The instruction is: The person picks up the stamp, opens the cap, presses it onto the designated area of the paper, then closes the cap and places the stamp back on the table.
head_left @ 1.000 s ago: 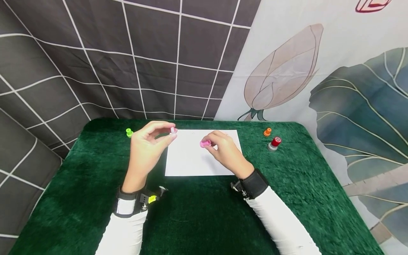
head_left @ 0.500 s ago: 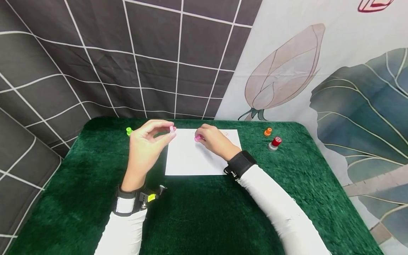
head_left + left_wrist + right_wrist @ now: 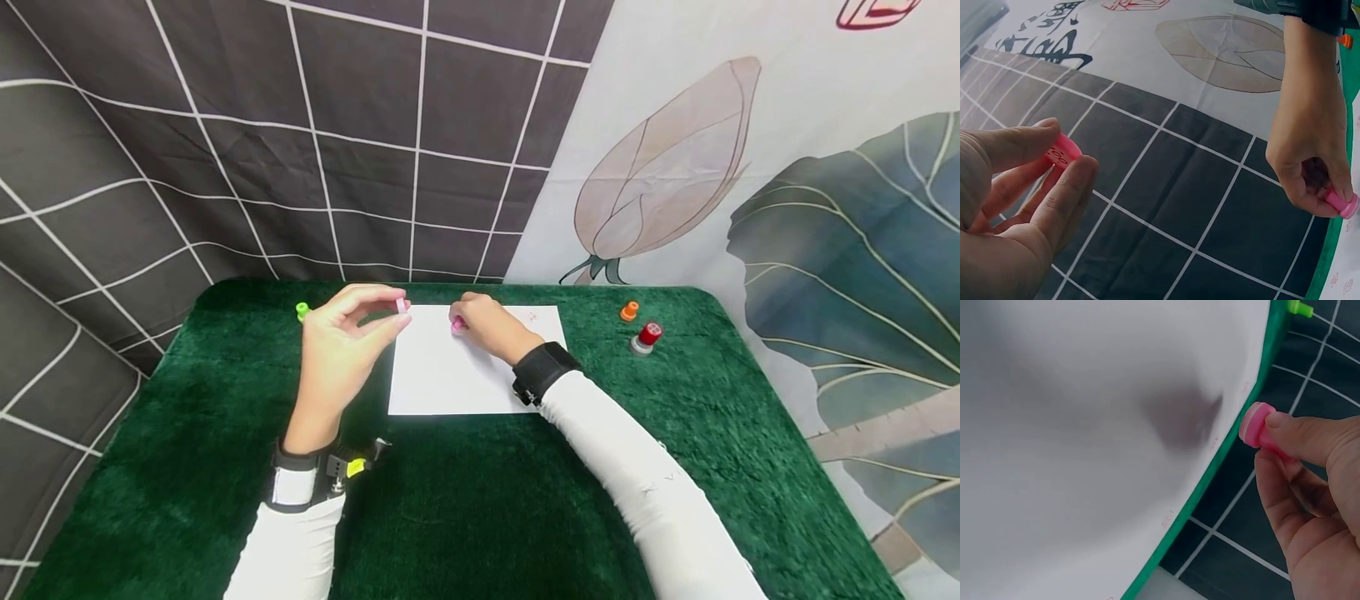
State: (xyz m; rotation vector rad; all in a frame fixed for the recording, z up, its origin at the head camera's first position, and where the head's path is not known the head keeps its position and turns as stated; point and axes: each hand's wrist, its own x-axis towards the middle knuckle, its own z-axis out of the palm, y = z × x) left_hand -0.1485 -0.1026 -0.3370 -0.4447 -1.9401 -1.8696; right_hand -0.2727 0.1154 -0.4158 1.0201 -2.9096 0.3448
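Observation:
My left hand pinches a small pink cap with a white band between thumb and fingertips. Red print, partly hidden by a finger, shows on that band. Over the far part of the white sheet of paper, my right hand grips a pink stamp by its handle. In the right wrist view the stamp's round face points at the paper, and the hand's shadow falls apart from it. Small red prints mark the sheet's far right part.
A bright green stamp stands at the back left, partly behind my left hand. To the right of the paper are an orange stamp and a red-topped grey stamp. Green cloth covers the table; a curtain hangs behind.
My right hand has moved left and away from me over the paper with the pink stamp, uncovering red prints on the right. My left hand has barely shifted, still pinching the cap.

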